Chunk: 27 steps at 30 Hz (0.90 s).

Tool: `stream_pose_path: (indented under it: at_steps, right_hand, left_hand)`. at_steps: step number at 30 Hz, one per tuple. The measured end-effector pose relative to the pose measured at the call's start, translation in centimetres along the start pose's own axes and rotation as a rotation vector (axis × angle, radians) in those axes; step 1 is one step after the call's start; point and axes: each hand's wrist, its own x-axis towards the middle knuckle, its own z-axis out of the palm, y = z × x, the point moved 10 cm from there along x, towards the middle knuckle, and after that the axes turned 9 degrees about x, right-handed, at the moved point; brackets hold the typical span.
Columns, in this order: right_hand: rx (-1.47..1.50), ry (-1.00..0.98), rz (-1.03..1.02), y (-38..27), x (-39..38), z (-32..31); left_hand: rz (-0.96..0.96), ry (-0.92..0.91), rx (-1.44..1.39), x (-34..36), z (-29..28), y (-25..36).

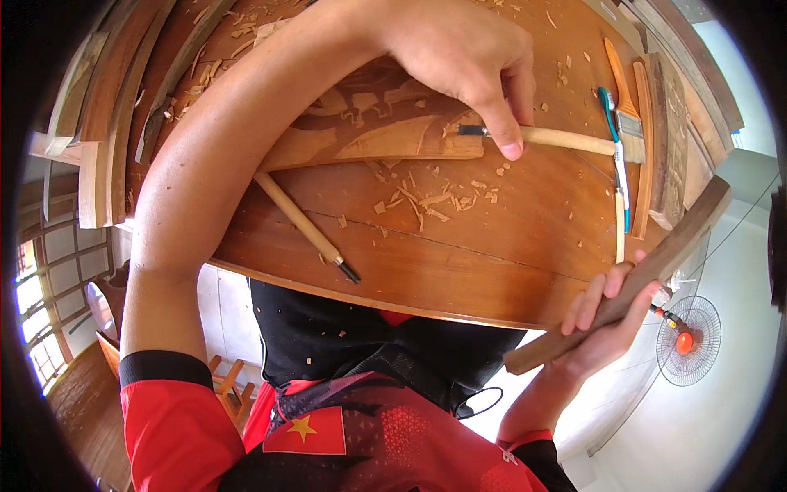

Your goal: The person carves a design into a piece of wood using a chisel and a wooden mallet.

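Near the far side of the wooden table, my left hand (471,61) pinches a chisel (570,139) with a pale wooden handle. Its short dark blade points left and lies over the right end of a carved wooden piece (369,138). My left forearm hides part of that piece, which shows darker recessed shapes. At the table's right front edge, my right hand (602,324) is wrapped round a brown wooden bar (676,230), tilted up to the right. A second chisel (299,220) lies to the left on the tabletop, its dark tip toward me.
Wood shavings (434,201) are scattered over the table (492,262). At the right lie a teal-and-white toothbrush (619,164), a flat paintbrush (623,90) and another pale-handled tool (620,225). Wooden strips (119,107) line both sides. A fan (689,340) stands beyond my right hand.
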Motion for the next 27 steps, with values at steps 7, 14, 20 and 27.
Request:
stream_pose_path:
  at_steps: [7,14,20,27]
  right_hand:
    - [-0.025,-0.044,0.074,0.8,-1.6,1.6]
    - [-0.087,0.009,0.034,-0.2,-0.6,-0.4]
    - [-0.034,-0.023,0.116,0.5,-1.3,1.0]
    - [0.069,0.037,0.041,0.4,-2.6,0.8]
  left_hand:
    - [-0.032,-0.045,-0.071,0.3,0.6,-0.6]
    - [-0.068,-0.035,0.025,0.2,0.6,-1.1]
    - [-0.051,-0.045,0.008,0.3,0.8,-0.9]
    - [-0.073,-0.118,0.001,-0.1,1.3,-1.2]
